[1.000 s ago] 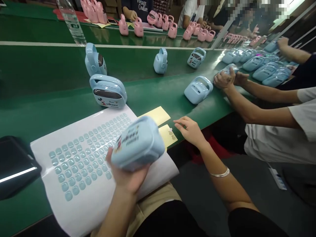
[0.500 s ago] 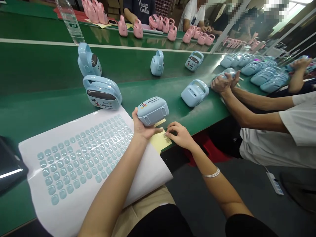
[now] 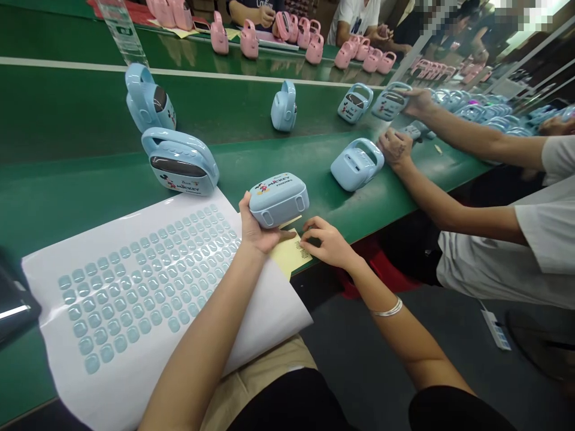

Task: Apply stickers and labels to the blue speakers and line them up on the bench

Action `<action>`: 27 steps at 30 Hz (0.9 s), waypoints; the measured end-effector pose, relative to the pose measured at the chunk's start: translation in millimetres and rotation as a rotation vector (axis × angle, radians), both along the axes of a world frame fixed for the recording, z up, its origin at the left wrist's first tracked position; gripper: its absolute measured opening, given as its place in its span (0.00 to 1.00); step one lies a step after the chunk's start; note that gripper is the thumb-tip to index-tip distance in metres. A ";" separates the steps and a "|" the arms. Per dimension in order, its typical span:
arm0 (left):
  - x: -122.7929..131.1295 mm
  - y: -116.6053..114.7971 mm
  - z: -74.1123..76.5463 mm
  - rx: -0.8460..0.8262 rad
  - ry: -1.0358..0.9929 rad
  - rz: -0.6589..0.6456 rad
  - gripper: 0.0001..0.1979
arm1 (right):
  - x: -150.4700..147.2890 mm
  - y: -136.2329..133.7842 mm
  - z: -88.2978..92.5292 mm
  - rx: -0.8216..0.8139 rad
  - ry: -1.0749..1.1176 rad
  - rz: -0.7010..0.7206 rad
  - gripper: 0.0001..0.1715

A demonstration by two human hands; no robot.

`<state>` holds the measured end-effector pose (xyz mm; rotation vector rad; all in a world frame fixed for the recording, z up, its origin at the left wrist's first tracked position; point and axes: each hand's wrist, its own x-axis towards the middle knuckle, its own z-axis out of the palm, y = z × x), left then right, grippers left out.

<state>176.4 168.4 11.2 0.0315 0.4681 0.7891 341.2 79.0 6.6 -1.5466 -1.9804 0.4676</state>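
My left hand (image 3: pixel 259 234) grips a light blue portable speaker (image 3: pixel 279 202) with Mickey print, tipped so that its underside with two rubber feet faces me. Just to its right is my right hand (image 3: pixel 327 242), its thumb and forefinger drawn together at the edge of a yellow label sheet (image 3: pixel 287 258) with small dark print. Whatever sits between those fingertips is too small to make out. Under my left forearm lies a large white sheet (image 3: pixel 175 365) carrying rows of clear bluish stick-on pads (image 3: pixel 127 275), with gaps in some rows.
Another blue speaker (image 3: pixel 182 164) stands at the white sheet's far edge; one more (image 3: pixel 357 166) stands ahead to the right. A co-worker's hand (image 3: pixel 420 102) holds a speaker (image 3: pixel 389 103) at the right. A plastic bottle (image 3: pixel 123 33) and pink speakers (image 3: pixel 249 41) are farther back.
The co-worker on the right has spread their hands apart and now holds a speaker out over the belt. My hands and my speaker keep nearly the same pose; the view has shifted slightly.
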 end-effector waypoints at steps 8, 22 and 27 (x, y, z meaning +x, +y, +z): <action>2.1 -2.4 9.3 -0.032 0.117 0.009 0.26 | 8.6 -5.4 20.2 -0.074 0.292 0.169 0.12; 4.4 -3.0 27.1 -0.052 0.323 -0.058 0.28 | -8.9 46.6 79.8 0.174 0.141 0.143 0.05; 4.3 -3.0 26.8 -0.065 0.323 -0.061 0.28 | -10.0 50.1 70.3 0.178 0.154 0.108 0.05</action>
